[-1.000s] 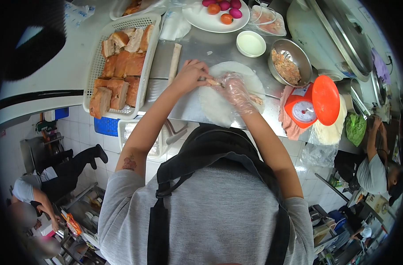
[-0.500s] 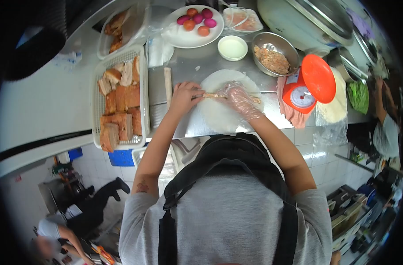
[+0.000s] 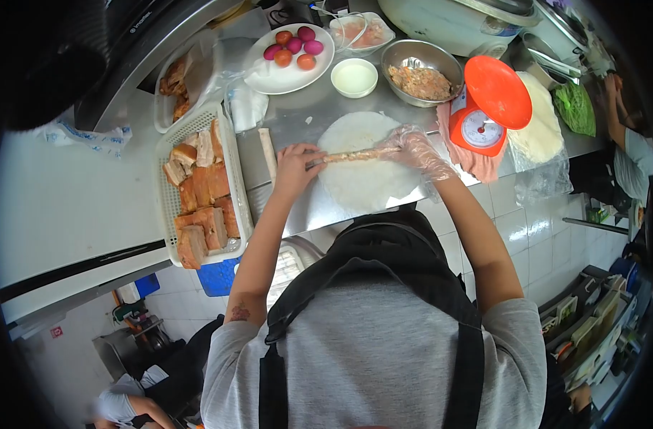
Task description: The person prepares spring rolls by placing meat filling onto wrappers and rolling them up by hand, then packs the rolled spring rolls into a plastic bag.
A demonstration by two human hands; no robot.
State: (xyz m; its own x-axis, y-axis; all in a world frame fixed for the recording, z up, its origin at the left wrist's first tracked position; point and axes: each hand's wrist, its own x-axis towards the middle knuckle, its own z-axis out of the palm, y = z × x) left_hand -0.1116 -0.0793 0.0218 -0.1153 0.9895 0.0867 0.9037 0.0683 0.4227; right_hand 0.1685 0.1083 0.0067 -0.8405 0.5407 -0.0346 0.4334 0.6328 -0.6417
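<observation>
A thin round white wrapper (image 3: 366, 187) lies flat on the metal counter. Across it runs a long narrow strip of filling (image 3: 355, 155). My bare left hand (image 3: 300, 166) has its fingers closed at the strip's left end. At the other end my right hand (image 3: 414, 151), in a clear plastic glove, closes its fingertips on the filling. Behind the wrapper stand a small bowl of pale liquid (image 3: 354, 78) and a steel bowl (image 3: 452, 61) of chopped filling. A slim pale roll (image 3: 267, 151) lies left of my left hand.
A white basket (image 3: 163, 207) of roast meat pieces stands left. A plate (image 3: 265, 82) with pink and orange egg-like items is at the back. To the right are an orange scale (image 3: 482, 131), a pink cloth (image 3: 482, 168) and a green bag (image 3: 574, 111). Other people are at both sides.
My right hand has moved right along the filling to its end, which now shows as one continuous strip. My left hand stays at the left end. The whole view has shifted and turned.
</observation>
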